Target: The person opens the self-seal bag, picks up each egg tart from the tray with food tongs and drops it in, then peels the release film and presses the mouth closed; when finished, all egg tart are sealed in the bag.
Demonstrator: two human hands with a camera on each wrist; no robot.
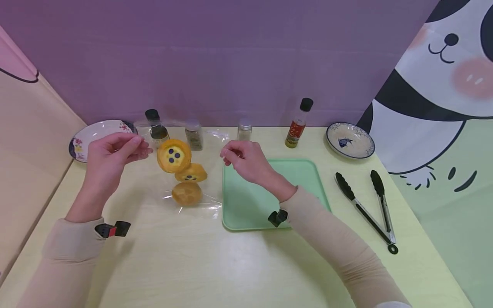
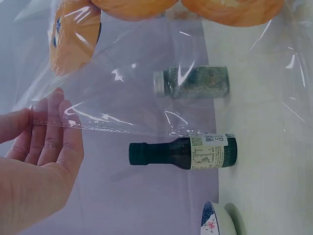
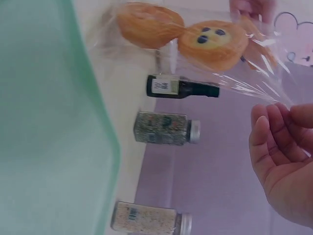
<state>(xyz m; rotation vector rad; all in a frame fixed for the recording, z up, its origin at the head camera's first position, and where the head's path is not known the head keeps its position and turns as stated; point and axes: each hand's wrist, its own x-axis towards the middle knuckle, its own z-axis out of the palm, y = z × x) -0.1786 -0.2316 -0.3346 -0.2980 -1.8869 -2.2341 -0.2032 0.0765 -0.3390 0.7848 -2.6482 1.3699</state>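
Observation:
A clear plastic bag (image 1: pixel 212 202) is stretched between my two hands above the table, in front of my body. Inside it are three round golden pastries: a tart with blueberry-like dots (image 1: pixel 174 156), a tilted dotted one (image 1: pixel 191 173), and one with a plain brown side showing (image 1: pixel 186 194). My left hand (image 1: pixel 109 158) pinches the bag's edge between thumb and fingers; the left wrist view shows the film (image 2: pixel 122 105) running from the fingertips. With thumb and fingertips, my right hand (image 1: pixel 250 162) pinches the opposite side, over the left part of the green tray (image 1: pixel 246 216).
Black-tipped tongs (image 1: pixel 371 218) lie spread at the right. Along the back stand a dark bottle (image 1: pixel 155 124), a herb jar (image 1: pixel 194 136), a pale-filled jar (image 1: pixel 244 130) and a red-labelled bottle (image 1: pixel 296 128). A flowered plate (image 1: pixel 98 130) and a fish-patterned dish (image 1: pixel 350 140) flank them.

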